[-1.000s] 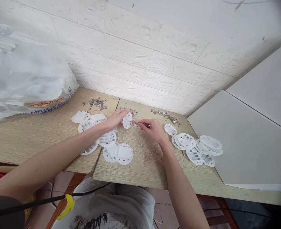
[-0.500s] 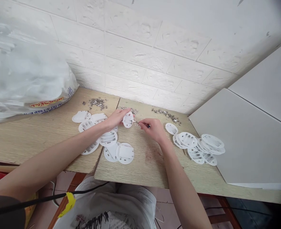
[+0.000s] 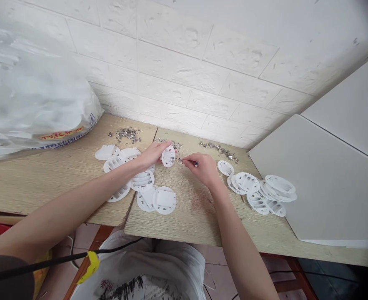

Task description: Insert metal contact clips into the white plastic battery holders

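White plastic disc [image 3: 168, 157] tilted up near counter [image 3: 184, 216] back edge, middle, pinched in left hand [image 3: 152, 154]. Right hand [image 3: 203, 167] closed on thin metal tool [image 3: 180, 159] (type unclear), tip at disc. Left pile [image 3: 141, 182] toward front edge, right pile [image 3: 261, 192] right of hands. Metal bits [image 3: 128, 133] along back edge. Bag [image 3: 30, 91] on left end.

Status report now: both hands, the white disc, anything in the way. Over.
Left hand grips white round battery holder. Right hand pinches thin metal tool, tip at the holder. Nothing between them.
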`<state>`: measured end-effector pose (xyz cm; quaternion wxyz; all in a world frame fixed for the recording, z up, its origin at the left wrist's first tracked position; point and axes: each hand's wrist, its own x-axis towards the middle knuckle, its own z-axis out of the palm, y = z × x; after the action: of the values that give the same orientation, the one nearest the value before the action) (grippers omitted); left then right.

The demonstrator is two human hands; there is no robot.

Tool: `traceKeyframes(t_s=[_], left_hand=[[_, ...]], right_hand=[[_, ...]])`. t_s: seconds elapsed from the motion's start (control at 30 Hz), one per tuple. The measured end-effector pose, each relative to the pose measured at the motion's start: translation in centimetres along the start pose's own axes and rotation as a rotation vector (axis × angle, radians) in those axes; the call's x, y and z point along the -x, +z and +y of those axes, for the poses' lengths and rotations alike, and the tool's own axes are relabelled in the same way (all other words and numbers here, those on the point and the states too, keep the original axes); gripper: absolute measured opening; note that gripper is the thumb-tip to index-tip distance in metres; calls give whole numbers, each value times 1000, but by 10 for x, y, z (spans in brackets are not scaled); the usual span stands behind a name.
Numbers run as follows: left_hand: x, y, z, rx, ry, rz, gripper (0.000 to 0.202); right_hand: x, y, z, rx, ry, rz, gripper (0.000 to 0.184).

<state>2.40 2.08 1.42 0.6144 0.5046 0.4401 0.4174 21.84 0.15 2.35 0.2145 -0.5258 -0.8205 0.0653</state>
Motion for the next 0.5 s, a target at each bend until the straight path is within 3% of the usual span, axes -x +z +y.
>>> traceKeyframes(t_s=[0.5], left_hand=[[0,4,-1,-123,24,108,49]], right_hand=[[2,5,-9,202,-98,36,24]])
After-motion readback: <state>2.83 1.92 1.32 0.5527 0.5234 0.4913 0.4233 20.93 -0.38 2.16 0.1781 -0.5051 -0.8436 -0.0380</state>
